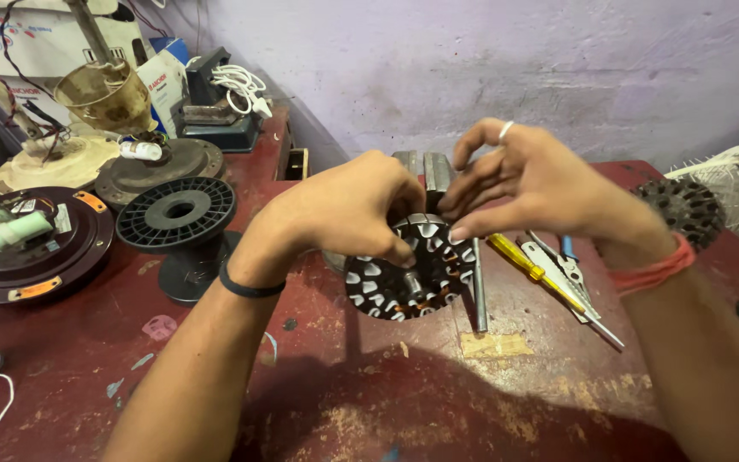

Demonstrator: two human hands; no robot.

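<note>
Copper-wound stator (410, 269) stands tilted at mid-desk (318, 385) | left hand (348, 210) grip pinching its near-left rim — steadying it | right hand (532, 184) fingertips pressed on its top edge | pliers (570, 282) lie just right.

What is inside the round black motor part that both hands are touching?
Inside the round motor part, copper-coloured windings show between pale slot pieces, with a short metal shaft at the centre. The left hand and right hand cover its upper portion, so that section stays hidden.

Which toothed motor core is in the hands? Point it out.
The core at table centre, copper windings visible, touched by both the left hand and right hand. The other core lies untouched at far right.
</note>
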